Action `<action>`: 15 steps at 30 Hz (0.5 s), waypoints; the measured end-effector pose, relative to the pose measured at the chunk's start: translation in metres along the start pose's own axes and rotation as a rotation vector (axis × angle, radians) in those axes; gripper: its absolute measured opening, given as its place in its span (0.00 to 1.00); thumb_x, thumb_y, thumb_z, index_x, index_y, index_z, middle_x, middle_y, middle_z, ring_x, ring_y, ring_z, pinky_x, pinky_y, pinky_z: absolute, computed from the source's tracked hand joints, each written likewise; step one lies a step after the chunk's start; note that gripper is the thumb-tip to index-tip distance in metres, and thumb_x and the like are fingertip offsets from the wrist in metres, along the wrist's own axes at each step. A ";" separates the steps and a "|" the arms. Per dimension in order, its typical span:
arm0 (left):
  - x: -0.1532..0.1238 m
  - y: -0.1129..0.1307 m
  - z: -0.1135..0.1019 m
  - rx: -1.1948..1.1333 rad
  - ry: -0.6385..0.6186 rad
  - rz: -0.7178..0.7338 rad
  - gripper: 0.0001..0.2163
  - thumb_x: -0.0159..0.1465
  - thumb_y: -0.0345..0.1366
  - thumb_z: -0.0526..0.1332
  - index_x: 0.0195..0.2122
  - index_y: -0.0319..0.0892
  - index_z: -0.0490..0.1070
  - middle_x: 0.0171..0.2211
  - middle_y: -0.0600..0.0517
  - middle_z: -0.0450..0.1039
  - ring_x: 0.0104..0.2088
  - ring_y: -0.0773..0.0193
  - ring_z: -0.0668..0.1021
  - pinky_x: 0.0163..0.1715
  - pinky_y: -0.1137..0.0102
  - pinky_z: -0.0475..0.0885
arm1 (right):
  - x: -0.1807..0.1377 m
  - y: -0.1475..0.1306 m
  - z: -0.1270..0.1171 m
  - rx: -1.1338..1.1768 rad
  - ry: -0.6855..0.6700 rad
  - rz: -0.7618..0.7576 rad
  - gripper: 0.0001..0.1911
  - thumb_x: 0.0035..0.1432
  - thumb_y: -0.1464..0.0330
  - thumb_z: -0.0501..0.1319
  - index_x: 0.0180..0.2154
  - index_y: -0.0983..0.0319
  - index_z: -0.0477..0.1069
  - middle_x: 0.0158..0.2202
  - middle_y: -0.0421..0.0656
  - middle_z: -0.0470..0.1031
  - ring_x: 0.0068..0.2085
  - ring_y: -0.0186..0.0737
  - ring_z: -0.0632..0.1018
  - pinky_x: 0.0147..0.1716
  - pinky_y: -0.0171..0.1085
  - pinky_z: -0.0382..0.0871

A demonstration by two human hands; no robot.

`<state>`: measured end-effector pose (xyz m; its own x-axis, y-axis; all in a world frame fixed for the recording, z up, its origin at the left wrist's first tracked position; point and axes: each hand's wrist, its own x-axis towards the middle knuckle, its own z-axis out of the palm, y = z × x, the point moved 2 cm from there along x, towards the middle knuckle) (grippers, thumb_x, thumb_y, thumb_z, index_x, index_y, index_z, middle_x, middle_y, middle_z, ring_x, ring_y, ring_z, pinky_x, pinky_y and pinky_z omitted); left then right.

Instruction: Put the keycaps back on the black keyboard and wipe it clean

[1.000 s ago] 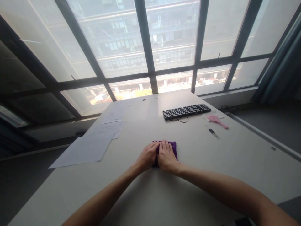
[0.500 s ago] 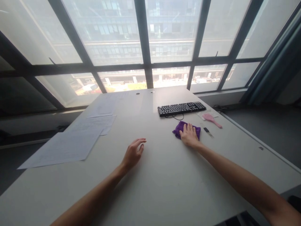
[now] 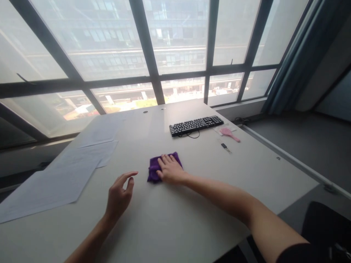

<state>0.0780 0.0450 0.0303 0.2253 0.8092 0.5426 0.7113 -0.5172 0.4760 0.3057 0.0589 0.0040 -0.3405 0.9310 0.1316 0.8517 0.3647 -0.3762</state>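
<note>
My right hand [image 3: 170, 171] lies flat on a folded purple cloth [image 3: 154, 168], fingers spread and pressing it against the white table [image 3: 164, 226]. The cloth's left part and its far edge show past the fingers; the rest is under the palm. To the left of the cloth, my left hand [image 3: 119, 193] hovers low over the table, holding nothing. Its fingers curve and the thumb stands a little apart from them.
Several paper sheets [image 3: 55, 186] lie along the table's left side. At the back right are a black keyboard [image 3: 196, 125] with its cable, a pink hairbrush [image 3: 229, 134] and a small black object with a metal end [image 3: 225, 147]. Large windows stand behind the table.
My right hand has slid the purple cloth left across the table, away from the hairbrush and closer to my left hand. The view has turned somewhat to the right.
</note>
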 end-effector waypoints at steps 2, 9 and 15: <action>-0.006 0.000 0.013 -0.006 -0.060 0.043 0.13 0.68 0.40 0.54 0.43 0.42 0.77 0.45 0.47 0.80 0.48 0.54 0.80 0.54 0.60 0.73 | -0.009 0.048 -0.023 -0.045 0.014 0.221 0.37 0.70 0.56 0.47 0.70 0.75 0.49 0.73 0.62 0.43 0.73 0.55 0.47 0.70 0.53 0.38; -0.016 0.020 0.045 -0.110 -0.275 0.233 0.13 0.68 0.43 0.56 0.44 0.46 0.77 0.45 0.48 0.81 0.46 0.56 0.82 0.50 0.64 0.77 | -0.149 0.101 -0.046 -0.133 0.006 0.296 0.37 0.70 0.55 0.46 0.72 0.68 0.46 0.74 0.51 0.37 0.74 0.49 0.43 0.71 0.47 0.34; -0.018 0.019 0.049 -0.117 -0.318 0.256 0.12 0.69 0.43 0.56 0.44 0.46 0.77 0.45 0.49 0.81 0.46 0.56 0.82 0.48 0.65 0.78 | -0.142 0.134 -0.059 -0.139 0.073 0.586 0.38 0.69 0.57 0.46 0.71 0.75 0.46 0.74 0.57 0.39 0.74 0.52 0.44 0.71 0.48 0.34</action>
<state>0.1198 0.0347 -0.0039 0.5923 0.6865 0.4217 0.5290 -0.7262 0.4391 0.4911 -0.0232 -0.0109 0.2250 0.9743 0.0035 0.9348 -0.2149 -0.2826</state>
